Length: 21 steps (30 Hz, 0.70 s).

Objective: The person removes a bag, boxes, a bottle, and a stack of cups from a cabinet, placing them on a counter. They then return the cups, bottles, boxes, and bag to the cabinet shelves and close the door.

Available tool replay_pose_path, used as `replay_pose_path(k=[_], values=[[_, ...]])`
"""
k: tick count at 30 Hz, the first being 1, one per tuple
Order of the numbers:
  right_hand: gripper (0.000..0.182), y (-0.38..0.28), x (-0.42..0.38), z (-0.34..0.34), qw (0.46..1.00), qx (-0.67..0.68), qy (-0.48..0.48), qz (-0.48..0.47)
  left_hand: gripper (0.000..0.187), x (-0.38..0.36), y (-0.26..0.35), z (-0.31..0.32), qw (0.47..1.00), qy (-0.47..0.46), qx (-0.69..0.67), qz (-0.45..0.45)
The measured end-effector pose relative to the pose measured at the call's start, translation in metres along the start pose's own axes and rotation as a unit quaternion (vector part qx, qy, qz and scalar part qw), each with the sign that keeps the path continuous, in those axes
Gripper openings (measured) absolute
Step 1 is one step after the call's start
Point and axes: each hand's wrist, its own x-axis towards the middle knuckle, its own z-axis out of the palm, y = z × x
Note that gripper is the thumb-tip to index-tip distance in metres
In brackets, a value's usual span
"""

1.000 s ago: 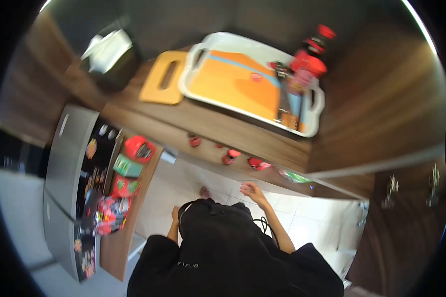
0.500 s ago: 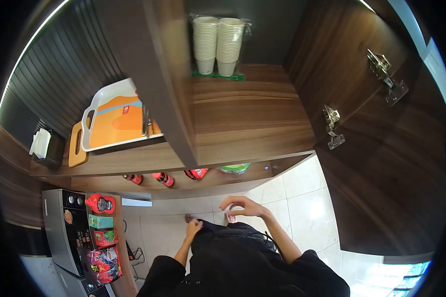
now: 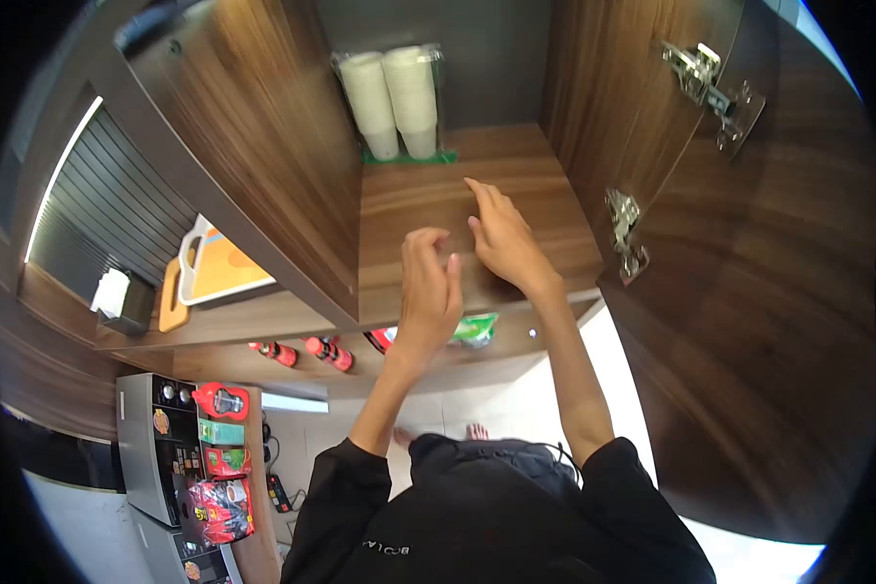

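Two stacks of white paper cups (image 3: pixel 391 105) stand side by side in a clear plastic bag with a green bottom edge, at the back of an open wooden cabinet. Both my hands reach in over the cabinet shelf (image 3: pixel 399 200) and hold nothing. My left hand (image 3: pixel 428 287) is above the shelf's front edge, its fingers slightly curled and the thumb apart. Farther in, my right hand (image 3: pixel 504 234) has its fingers stretched toward the cups, with a gap between fingertips and bag.
An open door (image 3: pixel 749 321) on metal hinges (image 3: pixel 625 234) stands at the right. Left of the partition are an orange-and-white tray (image 3: pixel 226 268) and a tissue box (image 3: pixel 122 300). Red bottles (image 3: pixel 329 353) and a green package (image 3: pixel 475 331) sit on the lower shelf. Packaged goods (image 3: pixel 224 508) lie lower left.
Both hands have risen from near my waist and moved forward over the cabinet shelf. The view has shifted, bringing the cabinet's compartment more to the centre.
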Motion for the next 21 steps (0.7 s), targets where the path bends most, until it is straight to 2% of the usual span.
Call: replay_pose_path(k=[3,6,7,9,10,11,13,15,18,19,21], values=[[0.057,0.072,0.047,0.099,0.991,-0.111,0.07,-0.038,0.03,0.048,-0.044,0.015,0.977,-0.095,0.19,0.01],[0.061,0.069,0.085,0.082,0.997,0.037,-0.067,0.009,0.041,0.084,-0.139,0.057,0.991,-0.043,0.124,-0.017],[0.072,0.069,0.093,0.082,0.996,0.07,-0.042,0.031,0.044,0.098,-0.148,0.059,0.992,-0.013,0.114,-0.049],[0.079,0.07,0.111,0.082,0.995,0.067,-0.014,0.073,0.052,0.113,-0.162,0.063,0.987,0.043,0.09,-0.124],[0.082,0.07,0.117,0.084,0.993,0.067,-0.002,0.099,0.055,0.116,-0.166,0.064,0.986,0.042,0.119,-0.109],[0.092,0.082,0.125,0.096,0.992,0.074,0.048,0.087,0.057,0.119,-0.17,0.067,0.984,0.043,0.146,-0.097],[0.093,0.08,0.135,0.094,0.988,0.076,0.053,0.124,0.064,0.127,-0.173,0.068,0.978,0.047,0.175,-0.098],[0.092,0.082,0.148,0.097,0.984,0.089,0.047,0.15,0.064,0.136,-0.173,0.07,0.974,0.112,0.137,-0.144],[0.088,0.093,0.164,0.106,0.994,0.048,0.007,0.094,0.058,0.151,-0.187,0.069,0.965,0.179,0.063,-0.18],[0.084,0.095,0.166,0.11,0.994,0.084,0.037,0.066,0.056,0.154,-0.191,0.067,0.962,0.187,0.034,-0.195],[0.083,0.095,0.171,0.109,0.987,0.146,0.038,0.062,0.053,0.158,-0.195,0.065,0.956,0.198,0.0,-0.215]])
